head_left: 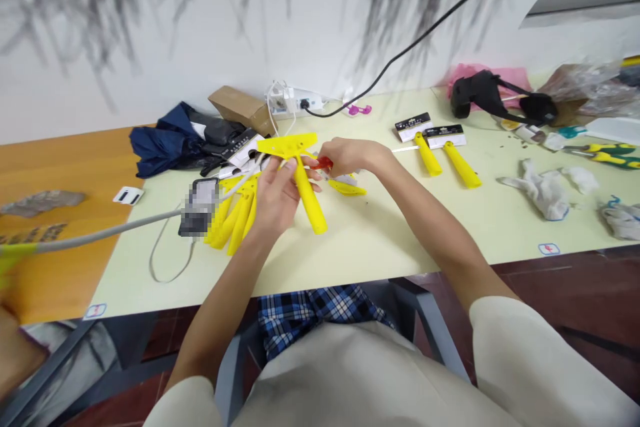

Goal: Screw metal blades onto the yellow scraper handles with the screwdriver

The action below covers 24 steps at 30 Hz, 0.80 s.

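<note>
Roughly: two tables meet across the view below a white wall (pixel 210 27), a pale green-topped table (pixel 380 247) butted against an orange wood-grain table (pixel 60 260). Along the back edge of the green top lie a navy fabric bundle (pixel 170 143), a cardboard box (pixel 239 110) and a white power strip (pixel 300 104). Far right: white cloth gloves (pixel 543 190) and yellow-handled pliers (pixel 600 155). Two carded yellow scrapers (pixel 450 153) lie right of the hands, side by side; a heap of yellow handles (pixel 233 223) lies just left of them, partly under the left wrist's line of sight.

Left hand (pixel 277 197) holds a yellow T-shaped scraper (pixel 305 187) tilted above the table, fingers curled closed around its neck. Right hand (pixel 353 157) comes in just beside the blade, thumb and fingertips pressed together on a small red piece (pixel 324 163).
</note>
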Available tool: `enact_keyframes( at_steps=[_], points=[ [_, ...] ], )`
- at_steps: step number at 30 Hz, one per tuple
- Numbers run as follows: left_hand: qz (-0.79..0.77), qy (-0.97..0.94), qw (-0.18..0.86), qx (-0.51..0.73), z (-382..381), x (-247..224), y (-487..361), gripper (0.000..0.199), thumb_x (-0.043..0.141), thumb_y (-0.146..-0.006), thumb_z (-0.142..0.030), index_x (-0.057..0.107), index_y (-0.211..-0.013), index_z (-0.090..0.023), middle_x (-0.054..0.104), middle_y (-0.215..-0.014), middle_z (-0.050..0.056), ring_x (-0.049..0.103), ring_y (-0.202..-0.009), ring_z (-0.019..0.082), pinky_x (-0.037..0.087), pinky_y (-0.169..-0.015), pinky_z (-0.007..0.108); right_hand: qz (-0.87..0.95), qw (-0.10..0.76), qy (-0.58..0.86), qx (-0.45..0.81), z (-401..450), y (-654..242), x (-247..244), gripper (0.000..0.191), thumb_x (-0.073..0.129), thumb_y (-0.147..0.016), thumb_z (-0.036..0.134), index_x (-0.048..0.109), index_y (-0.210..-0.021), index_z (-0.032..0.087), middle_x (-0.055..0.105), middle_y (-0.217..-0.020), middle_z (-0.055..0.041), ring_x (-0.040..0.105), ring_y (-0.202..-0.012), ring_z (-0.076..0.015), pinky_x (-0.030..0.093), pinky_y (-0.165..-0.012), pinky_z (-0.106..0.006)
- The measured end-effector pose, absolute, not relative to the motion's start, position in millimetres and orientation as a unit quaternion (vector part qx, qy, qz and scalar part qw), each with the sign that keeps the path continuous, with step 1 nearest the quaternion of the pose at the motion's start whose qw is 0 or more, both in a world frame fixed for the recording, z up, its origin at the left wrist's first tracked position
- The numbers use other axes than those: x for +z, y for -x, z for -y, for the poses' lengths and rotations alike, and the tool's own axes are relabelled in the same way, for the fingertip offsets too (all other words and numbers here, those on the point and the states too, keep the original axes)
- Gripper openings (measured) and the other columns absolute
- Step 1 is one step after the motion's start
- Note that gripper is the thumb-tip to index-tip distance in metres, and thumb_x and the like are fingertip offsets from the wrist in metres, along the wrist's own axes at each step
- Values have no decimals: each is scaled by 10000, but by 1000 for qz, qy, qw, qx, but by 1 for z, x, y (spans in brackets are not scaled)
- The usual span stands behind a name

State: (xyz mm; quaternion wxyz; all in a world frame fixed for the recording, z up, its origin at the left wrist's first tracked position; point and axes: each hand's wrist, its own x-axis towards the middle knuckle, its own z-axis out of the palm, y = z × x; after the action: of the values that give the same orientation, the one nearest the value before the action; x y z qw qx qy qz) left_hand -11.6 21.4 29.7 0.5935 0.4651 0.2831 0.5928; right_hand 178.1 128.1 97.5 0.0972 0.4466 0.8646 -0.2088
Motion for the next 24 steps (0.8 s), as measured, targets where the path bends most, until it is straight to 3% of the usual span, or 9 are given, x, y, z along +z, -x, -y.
enact_keyframes(
  at_steps=[6,12,15,18,20,22,24],
  points=[
    [-337,-370,548,670,17,51,54,263,860,-998,-414,687,-1079,-233,820,-1051,43,794,-808,163,669,-630,225,-886,139,-389,-211,-109,-140,78,349,899,-915,223,793,-1243,164,779,-1226,-118,722,-983,-249,415,-706,-326],
    [-333,-366,593,635,96,25,81,236,821,-1024,-424,755,-1109,-214,807,-923,46,679,-546,123,446,-350,157,-893,175,-361,-205,-108,-127,70,279,902,-907,162,816,-1172,145,803,-1094,-88,724,-980,-250,426,-738,-338],
    [-330,-397,661,545,129,9,73,192,729,-1096,-377,776,-1093,-191,817,-883,62,642,-449,114,470,-357,180,-889,150,-396,-173,-118,-138,68,382,934,-892,240,795,-1234,144,791,-1140,-120,738,-981,-276,423,-717,-344],
    [-345,-441,722,407,145,9,58,218,695,-1127,-372,775,-1135,-169,815,-884,91,739,-555,151,580,-474,209,-871,129,-456,-129,-134,-155,64,592,980,-863,397,755,-1345,138,768,-1216,-172,744,-1055,-334,450,-745,-355],
    [-339,-448,752,346,144,13,48,280,711,-1120,-412,742,-1279,-184,813,-888,85,764,-589,167,603,-498,222,-852,140,-491,-118,-144,-165,60,735,1005,-830,506,729,-1396,127,756,-1244,-193,741,-1073,-355,478,-765,-361],
    [-338,-448,763,320,134,14,37,383,714,-1115,-446,678,-1411,-206,803,-872,62,758,-576,172,605,-483,234,-837,162,-507,-124,-152,-170,56,809,1012,-812,562,713,-1421,121,755,-1256,-198,741,-1050,-348,490,-759,-363],
    [-354,-445,754,329,116,11,26,385,726,-1101,-467,665,-1378,-208,803,-917,68,784,-628,198,614,-465,253,-833,182,-503,-140,-157,-172,53,789,1005,-820,567,722,-1404,118,769,-1241,-186,742,-1008,-328,489,-740,-361]
  ],
)
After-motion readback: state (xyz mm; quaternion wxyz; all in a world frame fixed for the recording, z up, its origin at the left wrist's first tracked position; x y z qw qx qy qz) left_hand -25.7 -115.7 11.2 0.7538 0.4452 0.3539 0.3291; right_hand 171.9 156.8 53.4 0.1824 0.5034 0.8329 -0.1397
